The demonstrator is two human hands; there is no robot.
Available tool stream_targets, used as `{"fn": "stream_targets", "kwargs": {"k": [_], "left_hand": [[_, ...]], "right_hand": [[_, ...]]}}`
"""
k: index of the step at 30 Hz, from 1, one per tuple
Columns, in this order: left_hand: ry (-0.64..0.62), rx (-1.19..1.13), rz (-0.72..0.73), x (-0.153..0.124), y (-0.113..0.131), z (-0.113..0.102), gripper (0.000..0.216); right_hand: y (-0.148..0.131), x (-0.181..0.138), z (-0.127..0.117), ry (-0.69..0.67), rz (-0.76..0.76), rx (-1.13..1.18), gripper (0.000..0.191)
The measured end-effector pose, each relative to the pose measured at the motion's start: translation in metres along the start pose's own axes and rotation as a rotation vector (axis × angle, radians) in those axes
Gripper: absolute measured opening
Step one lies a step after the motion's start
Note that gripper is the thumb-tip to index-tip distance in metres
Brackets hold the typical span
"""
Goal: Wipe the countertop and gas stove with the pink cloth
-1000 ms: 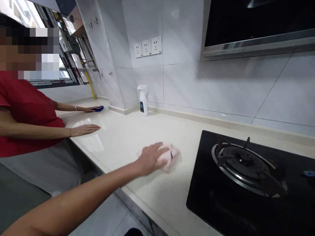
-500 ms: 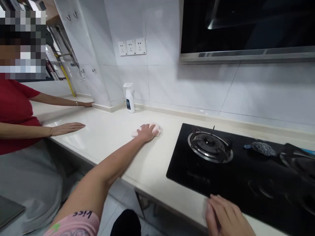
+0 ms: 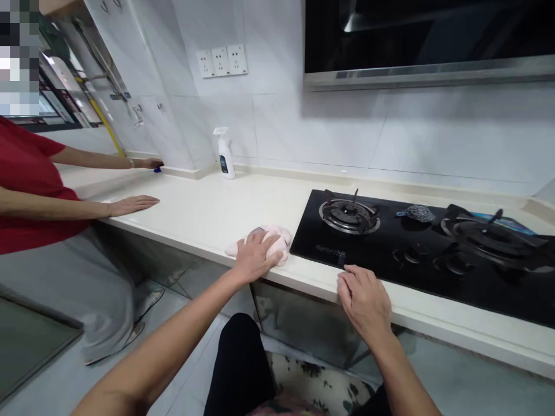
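Note:
My left hand presses a pale pink cloth flat onto the white countertop, near its front edge and just left of the black gas hob. Its fingers are spread over the cloth, which bunches out on both sides. My right hand rests on the counter's front edge in front of the hob, holding nothing, its fingers slightly bent. A white spray bottle stands upright by the back wall.
At the left, a person in a red top leans on the counter with one hand; the far hand has something blue under it. A mesh scourer lies between the burners. A dark range hood overhangs the hob.
My left hand has drawn the cloth toward me, to the counter's front edge. My right hand now rests on the edge. The other person's far hand shows something blue beneath it.

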State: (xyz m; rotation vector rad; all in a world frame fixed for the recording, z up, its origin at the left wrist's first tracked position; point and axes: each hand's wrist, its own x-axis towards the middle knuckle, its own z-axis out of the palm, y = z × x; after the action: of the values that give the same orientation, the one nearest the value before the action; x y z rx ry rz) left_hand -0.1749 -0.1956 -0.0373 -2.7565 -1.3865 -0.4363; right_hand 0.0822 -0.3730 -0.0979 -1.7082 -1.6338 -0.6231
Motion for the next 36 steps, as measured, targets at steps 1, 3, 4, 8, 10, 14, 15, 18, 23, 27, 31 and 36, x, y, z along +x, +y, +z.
{"fn": "stream_targets", "kwargs": {"k": [1, 3, 4, 8, 10, 14, 15, 18, 23, 27, 31, 36], "left_hand": [[0.025, -0.005, 0.009, -0.007, 0.004, 0.001, 0.053], [0.078, -0.03, 0.023, -0.018, 0.011, 0.004, 0.051], [0.105, -0.048, 0.027, -0.021, 0.014, 0.005, 0.05], [0.213, -0.099, 0.07, -0.031, 0.016, 0.012, 0.043], [0.264, -0.106, 0.11, -0.036, 0.017, 0.015, 0.04], [0.329, -0.175, 0.174, -0.048, 0.033, 0.02, 0.036], [0.323, -0.21, 0.199, -0.05, 0.039, 0.02, 0.036], [0.284, -0.31, 0.281, -0.042, 0.06, 0.016, 0.036], [0.394, -0.393, 0.173, 0.017, 0.087, -0.01, 0.032], [0.355, -0.349, 0.177, 0.058, 0.109, -0.015, 0.042], [-0.015, -0.3, 0.326, 0.068, 0.111, 0.004, 0.062], [0.144, -0.416, 0.186, 0.058, 0.064, 0.013, 0.064]], "right_hand": [[0.0, 0.0, -0.001, 0.002, 0.003, 0.025, 0.021], [0.0, 0.001, -0.004, 0.005, 0.002, 0.105, 0.022], [0.001, 0.001, -0.005, 0.007, 0.004, 0.154, 0.022], [0.005, 0.0, -0.014, 0.03, 0.038, 0.342, 0.022], [0.006, -0.001, -0.017, 0.039, 0.04, 0.395, 0.022], [0.005, -0.001, -0.019, 0.024, 0.091, 0.532, 0.021], [0.005, 0.0, -0.019, 0.024, 0.133, 0.578, 0.022], [0.004, 0.002, -0.022, 0.044, 0.296, 0.689, 0.027], [0.008, 0.006, -0.036, 0.116, 0.469, 0.797, 0.034], [0.005, 0.009, -0.048, 0.156, 0.471, 0.747, 0.033], [0.005, 0.012, -0.061, 0.035, 0.261, 0.684, 0.029], [0.022, 0.041, -0.065, -0.087, 0.041, 0.47, 0.023]]}}
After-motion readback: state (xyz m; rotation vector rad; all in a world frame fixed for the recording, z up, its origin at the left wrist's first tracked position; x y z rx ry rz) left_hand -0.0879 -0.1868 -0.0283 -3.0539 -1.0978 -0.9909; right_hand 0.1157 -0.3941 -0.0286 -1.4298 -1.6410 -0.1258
